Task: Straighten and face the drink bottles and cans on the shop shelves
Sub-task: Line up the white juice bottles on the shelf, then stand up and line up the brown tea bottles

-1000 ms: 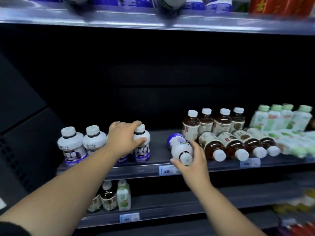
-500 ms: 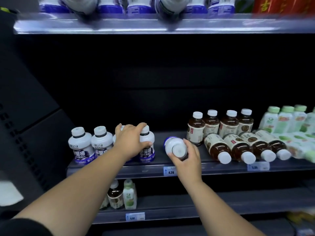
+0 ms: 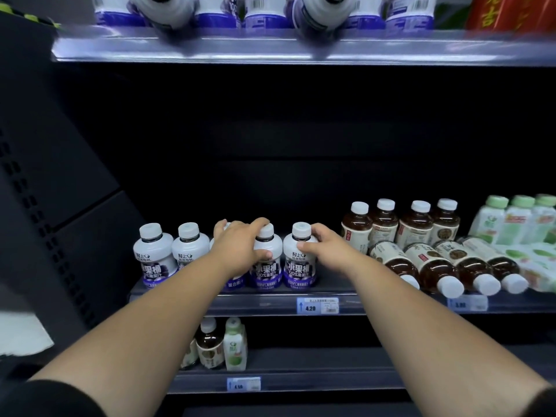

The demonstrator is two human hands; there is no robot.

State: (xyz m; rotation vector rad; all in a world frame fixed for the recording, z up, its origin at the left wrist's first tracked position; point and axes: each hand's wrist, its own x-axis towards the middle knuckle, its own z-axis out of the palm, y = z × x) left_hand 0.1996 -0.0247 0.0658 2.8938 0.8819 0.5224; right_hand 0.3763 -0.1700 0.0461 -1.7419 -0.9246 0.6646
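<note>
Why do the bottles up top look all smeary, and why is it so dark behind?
Head view, up high: top bottles near the picture's edge look blurred and stretched. Head view, back: light glints on the shelf edge but barely reaches the wall. Head view, middle: purple-label bottles look sharp.

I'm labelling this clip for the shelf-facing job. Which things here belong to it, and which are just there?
Job: left hand holding fourth purple juice bottle; right hand holding fifth purple juice bottle; toppled tea bottles; toppled green bottles.
Just there: price tag; white sheet at left.
</note>
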